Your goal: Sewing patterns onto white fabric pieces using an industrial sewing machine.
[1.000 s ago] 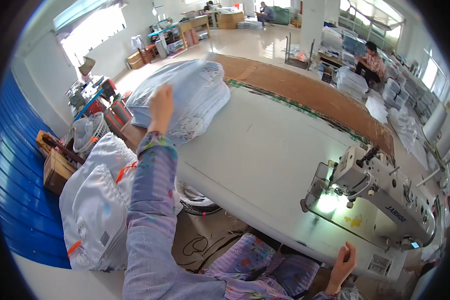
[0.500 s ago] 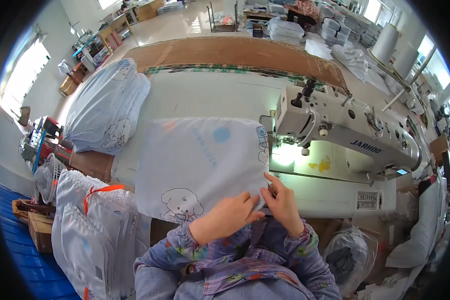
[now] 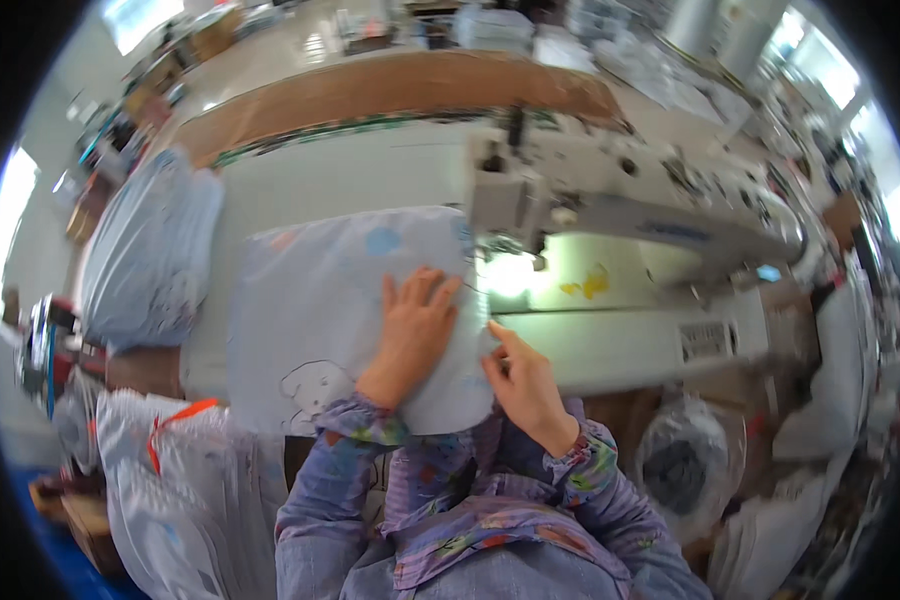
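A pale rectangular cloth piece [image 3: 315, 280], printed with a blue dot and a cartoon dog, lies on the sewing machine table [image 3: 350, 165]. My left hand [image 3: 418, 335] rests flat on its right half, fingers spread. At the cloth's right edge is my right hand [image 3: 530, 390], index finger stretched along the edge and thumb below; the fingers look closed on the edge, though blur softens the detail. The cloth's upper right corner reaches the lit needle area of the white sewing machine [image 3: 610, 185]. Its lower edge hangs at the table's front.
A stack of folded pale cloth [image 3: 150, 255] sits on the table's left. More white cloth pieces with a red ribbon [image 3: 185, 410] hang at the lower left. A plastic-wrapped bundle [image 3: 685, 465] stands below the table at right. Brown board [image 3: 400, 85] lines the far edge.
My left hand has moved up from the lower right corner and flattened onto the cloth. My right hand has shifted along the right edge. The whole view has swung, blurring the scene.
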Motion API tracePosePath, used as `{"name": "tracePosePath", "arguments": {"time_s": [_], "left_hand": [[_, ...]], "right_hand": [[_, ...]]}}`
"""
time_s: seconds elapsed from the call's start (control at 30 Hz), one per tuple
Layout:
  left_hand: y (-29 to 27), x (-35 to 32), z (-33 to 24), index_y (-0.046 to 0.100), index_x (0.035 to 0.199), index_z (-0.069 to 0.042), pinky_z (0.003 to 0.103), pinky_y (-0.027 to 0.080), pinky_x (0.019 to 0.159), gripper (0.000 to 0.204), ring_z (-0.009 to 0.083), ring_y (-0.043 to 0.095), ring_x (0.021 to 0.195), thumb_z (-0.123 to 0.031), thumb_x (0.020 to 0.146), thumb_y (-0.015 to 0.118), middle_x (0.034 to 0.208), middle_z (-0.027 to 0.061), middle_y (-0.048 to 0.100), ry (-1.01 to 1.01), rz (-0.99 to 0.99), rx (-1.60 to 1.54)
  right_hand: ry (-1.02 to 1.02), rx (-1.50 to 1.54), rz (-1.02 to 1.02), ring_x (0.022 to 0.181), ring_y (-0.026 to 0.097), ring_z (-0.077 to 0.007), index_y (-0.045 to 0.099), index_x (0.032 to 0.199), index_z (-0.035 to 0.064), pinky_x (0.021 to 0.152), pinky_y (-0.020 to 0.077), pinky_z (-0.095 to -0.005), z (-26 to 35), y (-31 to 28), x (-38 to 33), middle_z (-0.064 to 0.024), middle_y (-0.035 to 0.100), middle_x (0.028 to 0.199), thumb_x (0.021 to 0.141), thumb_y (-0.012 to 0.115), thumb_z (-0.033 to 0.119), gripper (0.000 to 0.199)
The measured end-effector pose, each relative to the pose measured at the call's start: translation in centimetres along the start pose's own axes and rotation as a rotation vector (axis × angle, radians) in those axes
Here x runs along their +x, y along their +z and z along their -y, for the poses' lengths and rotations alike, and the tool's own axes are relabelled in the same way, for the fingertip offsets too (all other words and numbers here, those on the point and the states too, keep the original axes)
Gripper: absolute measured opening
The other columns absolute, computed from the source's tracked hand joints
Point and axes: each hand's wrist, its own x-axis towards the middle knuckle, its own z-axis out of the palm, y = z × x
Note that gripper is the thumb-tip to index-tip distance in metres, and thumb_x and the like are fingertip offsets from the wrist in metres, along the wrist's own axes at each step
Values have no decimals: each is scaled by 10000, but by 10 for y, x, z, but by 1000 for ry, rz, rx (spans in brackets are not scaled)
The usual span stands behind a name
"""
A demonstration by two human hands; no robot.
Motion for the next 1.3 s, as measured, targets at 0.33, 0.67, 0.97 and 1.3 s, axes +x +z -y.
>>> {"name": "tracePosePath", "arguments": {"time_s": [0.33, 0.67, 0.97, 1.3], "left_hand": [[-13, 6, 10, 590, 1410, -122, 610, 297, 1159, 423, 365, 519, 1321, -81, 989, 588, 1414, 160, 557, 102, 67, -6], [-8, 4, -1, 606, 1389, -89, 492, 325, 1170, 358, 357, 517, 1302, -90, 1038, 537, 1399, 180, 560, 138, 101, 30], [-5, 5, 6, 608, 1403, -161, 590, 270, 1195, 386, 342, 503, 1352, -97, 1025, 555, 1428, 121, 543, 44, 120, 16], [-4, -1, -13, 619, 1377, -157, 638, 284, 1182, 423, 296, 505, 1366, -83, 960, 622, 1383, 89, 558, -5, 57, 47]], "right_hand": [[331, -207, -634, 708, 696, -246, 727, 914, 17, 662, 537, -369, -190, -96, -178, -161, 716, 818, 928, 738, 218, 202], [1198, -701, -1127, 952, 673, -444, 680, 967, -3, 812, 530, -526, -355, -218, -331, -248, 717, 1054, 746, 887, 354, 468], [1175, -94, -675, 528, 541, -125, 687, 771, 36, 457, 380, -319, -302, -261, -335, -20, 626, 667, 856, 713, 212, 197], [414, 602, -1032, 552, 424, -26, 639, 1047, 122, 440, 281, -220, -162, -239, -124, 45, 528, 737, 991, 691, 111, 78]]}}
